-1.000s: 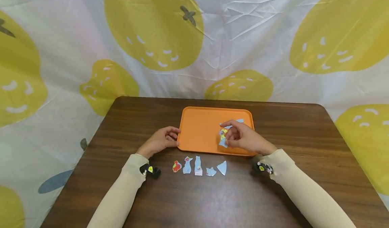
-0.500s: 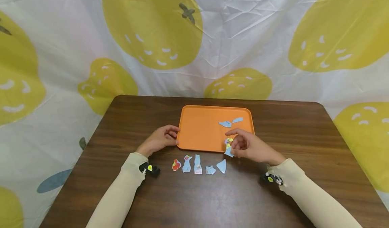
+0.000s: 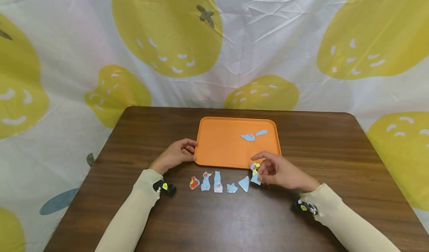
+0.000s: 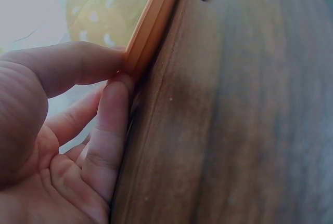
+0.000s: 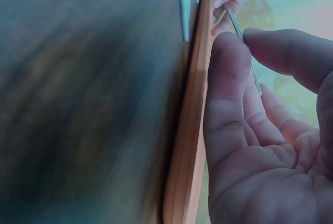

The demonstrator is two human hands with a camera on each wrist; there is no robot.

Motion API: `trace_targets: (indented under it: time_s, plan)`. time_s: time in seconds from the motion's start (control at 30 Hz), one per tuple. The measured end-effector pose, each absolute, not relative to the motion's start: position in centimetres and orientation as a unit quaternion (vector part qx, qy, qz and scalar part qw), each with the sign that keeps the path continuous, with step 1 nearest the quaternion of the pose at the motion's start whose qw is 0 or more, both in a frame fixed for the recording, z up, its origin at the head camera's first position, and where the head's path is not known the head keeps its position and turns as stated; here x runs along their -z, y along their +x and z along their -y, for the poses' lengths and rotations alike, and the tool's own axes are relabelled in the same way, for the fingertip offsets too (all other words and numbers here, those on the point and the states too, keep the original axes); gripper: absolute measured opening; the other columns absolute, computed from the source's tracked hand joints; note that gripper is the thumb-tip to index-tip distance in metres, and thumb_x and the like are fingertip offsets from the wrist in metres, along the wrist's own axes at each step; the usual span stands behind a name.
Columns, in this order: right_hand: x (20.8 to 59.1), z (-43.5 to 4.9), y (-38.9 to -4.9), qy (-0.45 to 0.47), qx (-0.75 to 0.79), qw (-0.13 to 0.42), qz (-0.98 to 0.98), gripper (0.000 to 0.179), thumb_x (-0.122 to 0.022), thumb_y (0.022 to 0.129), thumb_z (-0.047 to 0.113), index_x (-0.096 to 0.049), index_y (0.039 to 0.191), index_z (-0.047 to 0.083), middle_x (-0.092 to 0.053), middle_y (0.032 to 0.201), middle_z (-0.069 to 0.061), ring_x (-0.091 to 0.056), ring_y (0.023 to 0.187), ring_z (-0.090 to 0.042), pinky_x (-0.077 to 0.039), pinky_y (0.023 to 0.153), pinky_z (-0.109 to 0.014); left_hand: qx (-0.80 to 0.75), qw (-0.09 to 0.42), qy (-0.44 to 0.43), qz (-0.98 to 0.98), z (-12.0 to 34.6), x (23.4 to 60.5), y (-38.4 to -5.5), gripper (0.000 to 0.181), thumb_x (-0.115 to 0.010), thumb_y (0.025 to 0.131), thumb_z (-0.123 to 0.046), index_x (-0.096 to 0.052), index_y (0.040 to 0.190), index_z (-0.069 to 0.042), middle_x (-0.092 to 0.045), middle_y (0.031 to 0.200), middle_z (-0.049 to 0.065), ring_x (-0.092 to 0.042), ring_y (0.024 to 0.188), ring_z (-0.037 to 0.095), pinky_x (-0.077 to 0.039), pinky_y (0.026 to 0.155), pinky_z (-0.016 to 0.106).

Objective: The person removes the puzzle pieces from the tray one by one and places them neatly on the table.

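Observation:
My right hand (image 3: 278,172) pinches a thin light-blue puzzle piece (image 3: 256,179) with yellow and purple print, close above the table just past the tray's near edge. Seen edge-on in the right wrist view, this piece (image 5: 237,25) is a slim line between two digits. My left hand (image 3: 175,155) holds the left rim of the orange tray (image 3: 221,144). In the left wrist view its fingertips meet at the tray edge (image 4: 148,29), one low beside the table. A row of flat pieces lies before the tray: a red one (image 3: 194,183), blue ones (image 3: 206,182) and a blue triangle (image 3: 244,184).
Inside the tray, toward the back right, lie two light-blue pieces, one curved (image 3: 248,137) and one a narrow strip (image 3: 261,132). The brown wooden table (image 3: 214,222) reaches back to a cloth (image 3: 187,91) printed with yellow fruit.
My right hand has moved from over the tray toward me and to the right with the puzzle piece, uncovering the two pieces in the tray. The left hand stays at the rim.

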State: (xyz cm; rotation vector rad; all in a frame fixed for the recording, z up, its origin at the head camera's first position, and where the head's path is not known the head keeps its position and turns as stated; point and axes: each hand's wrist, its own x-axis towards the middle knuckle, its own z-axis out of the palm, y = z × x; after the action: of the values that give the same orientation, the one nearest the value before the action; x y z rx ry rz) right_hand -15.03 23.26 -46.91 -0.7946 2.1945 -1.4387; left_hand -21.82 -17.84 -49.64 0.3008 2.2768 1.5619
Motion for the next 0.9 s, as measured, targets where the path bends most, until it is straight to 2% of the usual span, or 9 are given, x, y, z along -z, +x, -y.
trace_targets:
  time_s: [0.17,0.37,0.53,0.73,0.9]
  plan:
    - [47.3,-23.5,-14.6,-0.279,0.507,0.212,-0.787,0.055,-0.079,0.09,-0.002,-0.054,0.139,-0.003,-0.071,0.092,-0.018,-0.071,0.075,-0.017,-0.061,0.066,-0.031,-0.553,0.183,0.104,-0.806,17.8,49.7,-21.9,0.054,-0.083,0.089,-0.006,-0.062,0.139,-0.002,-0.063,0.114,0.019,-0.062,0.085,0.017,-0.052,0.077,0.022]
    - [47.9,-23.8,-14.1,-0.282,0.486,0.211,-0.8,0.05,-0.082,0.088,0.001,-0.059,0.133,0.0,-0.073,0.091,-0.012,-0.072,0.078,-0.015,-0.061,0.071,-0.028,-0.551,0.184,0.104,-0.807,17.9,49.6,-21.9,0.054,-0.083,0.089,-0.008,-0.063,0.139,-0.003,-0.063,0.114,0.018,-0.063,0.085,0.018,-0.051,0.078,0.022]
    - [47.9,-23.7,-13.8,-0.297,0.461,0.184,-0.816,0.045,-0.084,0.087,0.003,-0.063,0.127,0.003,-0.073,0.089,-0.006,-0.072,0.079,-0.012,-0.061,0.071,-0.027,-0.553,0.18,0.108,-0.806,17.9,49.6,-22.0,0.055,-0.083,0.089,-0.008,-0.062,0.14,-0.002,-0.063,0.115,0.019,-0.062,0.085,0.018,-0.051,0.078,0.022]
    - [47.8,-23.6,-13.7,-0.311,0.412,0.126,-0.847,0.046,-0.089,0.084,0.008,-0.066,0.124,0.006,-0.072,0.086,0.0,-0.069,0.076,-0.006,-0.06,0.07,-0.026,-0.553,0.182,0.107,-0.806,17.9,49.6,-21.9,0.055,-0.083,0.09,-0.008,-0.062,0.14,-0.002,-0.063,0.115,0.018,-0.062,0.085,0.017,-0.051,0.078,0.022]
    - [47.6,-23.7,-13.7,-0.324,0.377,0.091,-0.863,0.046,-0.091,0.082,0.012,-0.068,0.122,0.006,-0.072,0.085,0.0,-0.067,0.073,-0.003,-0.06,0.068,-0.025,-0.554,0.179,0.106,-0.806,17.8,49.6,-21.8,0.054,-0.083,0.088,-0.007,-0.063,0.138,-0.002,-0.063,0.112,0.016,-0.063,0.084,0.017,-0.051,0.078,0.022]
